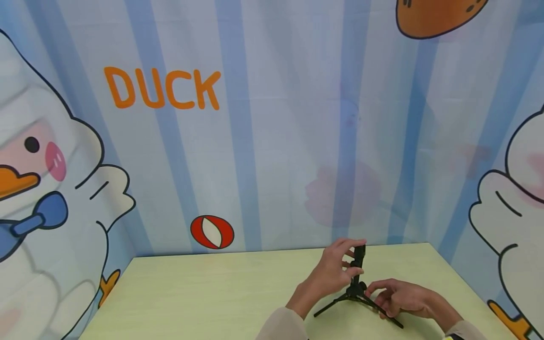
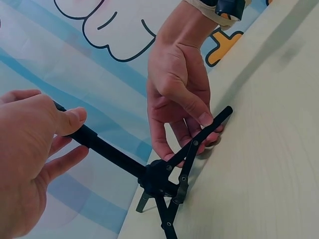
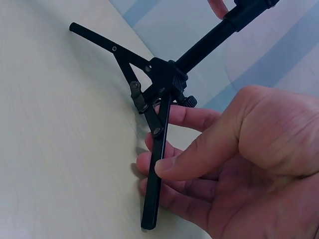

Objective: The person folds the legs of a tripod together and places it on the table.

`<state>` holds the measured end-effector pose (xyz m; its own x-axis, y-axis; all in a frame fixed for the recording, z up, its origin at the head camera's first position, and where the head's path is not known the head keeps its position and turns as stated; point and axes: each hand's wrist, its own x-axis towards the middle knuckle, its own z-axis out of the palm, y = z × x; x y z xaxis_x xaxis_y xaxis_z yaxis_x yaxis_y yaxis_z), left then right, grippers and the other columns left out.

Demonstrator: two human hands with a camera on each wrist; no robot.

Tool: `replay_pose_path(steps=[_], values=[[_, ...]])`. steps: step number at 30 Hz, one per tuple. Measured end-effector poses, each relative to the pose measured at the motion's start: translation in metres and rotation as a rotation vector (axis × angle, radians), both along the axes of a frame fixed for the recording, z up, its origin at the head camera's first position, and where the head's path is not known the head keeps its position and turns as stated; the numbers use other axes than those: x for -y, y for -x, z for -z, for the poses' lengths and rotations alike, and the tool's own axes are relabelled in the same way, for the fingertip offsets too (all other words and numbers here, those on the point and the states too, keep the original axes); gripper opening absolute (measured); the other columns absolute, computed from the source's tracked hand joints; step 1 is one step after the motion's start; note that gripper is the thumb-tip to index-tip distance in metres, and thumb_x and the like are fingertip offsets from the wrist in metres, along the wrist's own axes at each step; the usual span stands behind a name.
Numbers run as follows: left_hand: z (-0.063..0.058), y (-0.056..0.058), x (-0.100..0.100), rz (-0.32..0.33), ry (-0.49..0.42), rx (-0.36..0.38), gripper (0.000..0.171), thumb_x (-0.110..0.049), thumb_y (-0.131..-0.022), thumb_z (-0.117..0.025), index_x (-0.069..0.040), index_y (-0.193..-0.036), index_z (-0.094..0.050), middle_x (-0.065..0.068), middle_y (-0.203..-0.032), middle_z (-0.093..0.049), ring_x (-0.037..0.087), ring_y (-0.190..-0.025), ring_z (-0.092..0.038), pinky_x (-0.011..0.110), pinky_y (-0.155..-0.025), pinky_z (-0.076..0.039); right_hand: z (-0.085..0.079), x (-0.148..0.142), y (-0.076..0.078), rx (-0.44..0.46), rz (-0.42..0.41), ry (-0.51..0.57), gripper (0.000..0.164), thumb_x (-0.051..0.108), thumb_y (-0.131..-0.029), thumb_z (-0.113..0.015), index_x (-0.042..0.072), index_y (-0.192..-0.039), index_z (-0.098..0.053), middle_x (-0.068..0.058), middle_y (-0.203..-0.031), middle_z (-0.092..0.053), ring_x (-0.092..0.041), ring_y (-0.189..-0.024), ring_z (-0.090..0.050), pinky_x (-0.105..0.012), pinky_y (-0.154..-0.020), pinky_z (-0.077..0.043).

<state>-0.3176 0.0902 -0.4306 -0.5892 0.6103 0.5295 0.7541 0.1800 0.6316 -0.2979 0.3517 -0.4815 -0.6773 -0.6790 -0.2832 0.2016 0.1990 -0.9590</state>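
Note:
A small black tripod (image 1: 356, 289) stands on the table with its legs spread and its column upright. My left hand (image 1: 329, 269) grips the upper part of the column between thumb and fingers. Lower down, my right hand (image 1: 403, 298) pinches one leg, its thumb on the near side and fingers behind, as the right wrist view shows. That leg (image 3: 155, 174) is joined to the hub by a hinged brace (image 3: 134, 89). A small knob (image 3: 188, 101) sits beside the hub, close to the right index finger. The top of the column is partly covered by my left fingers.
The pale wooden table (image 1: 204, 293) stretches away to the left. Behind it hangs a striped blue curtain (image 1: 280, 141) printed with cartoon ducks, meeting the table's back edge. Similar printed walls stand at the left and right sides.

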Motion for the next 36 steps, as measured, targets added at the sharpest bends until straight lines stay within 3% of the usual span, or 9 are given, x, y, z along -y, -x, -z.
replay_pose_path(steps=[4,18,27,36], values=[[0.000,0.000,-0.001,0.001,0.007,-0.006,0.063,-0.001,-0.095,-0.075,-0.017,-0.151,-0.052,0.005,-0.138,-0.054,0.007,-0.109,-0.062,0.009,-0.082,-0.053,0.001,0.000,-0.002,-0.003,0.011,0.016,0.059,-0.023,-0.078,-0.047,-0.004,-0.134,-0.057,-0.003,-0.088,-0.060,-0.020,-0.085,-0.063,-0.032,-0.081,-0.055],[0.000,0.000,-0.001,0.005,0.015,-0.017,0.062,0.000,-0.094,-0.076,-0.015,-0.150,-0.053,0.006,-0.137,-0.056,0.007,-0.108,-0.063,0.008,-0.081,-0.053,0.009,0.002,-0.007,0.009,0.098,0.039,0.079,-0.022,-0.063,-0.038,-0.003,-0.136,-0.059,-0.002,-0.092,-0.059,-0.018,-0.079,-0.060,-0.026,-0.072,-0.050],[-0.001,-0.002,-0.003,0.009,0.012,-0.007,0.062,0.000,-0.094,-0.076,-0.015,-0.149,-0.053,0.006,-0.136,-0.055,0.007,-0.109,-0.063,0.009,-0.082,-0.053,0.006,0.004,-0.009,-0.012,0.124,-0.018,0.070,-0.021,-0.065,-0.039,-0.004,-0.130,-0.058,-0.004,-0.095,-0.053,-0.019,-0.086,-0.050,-0.033,-0.082,-0.054],[-0.002,-0.002,-0.005,0.020,0.006,0.009,0.064,0.001,-0.093,-0.076,-0.016,-0.150,-0.053,0.005,-0.136,-0.055,0.005,-0.108,-0.062,0.009,-0.082,-0.053,0.004,0.010,-0.011,-0.056,0.133,-0.065,0.059,-0.020,-0.065,-0.036,-0.006,-0.119,-0.055,-0.006,-0.092,-0.049,-0.021,-0.082,-0.047,-0.033,-0.077,-0.051]])
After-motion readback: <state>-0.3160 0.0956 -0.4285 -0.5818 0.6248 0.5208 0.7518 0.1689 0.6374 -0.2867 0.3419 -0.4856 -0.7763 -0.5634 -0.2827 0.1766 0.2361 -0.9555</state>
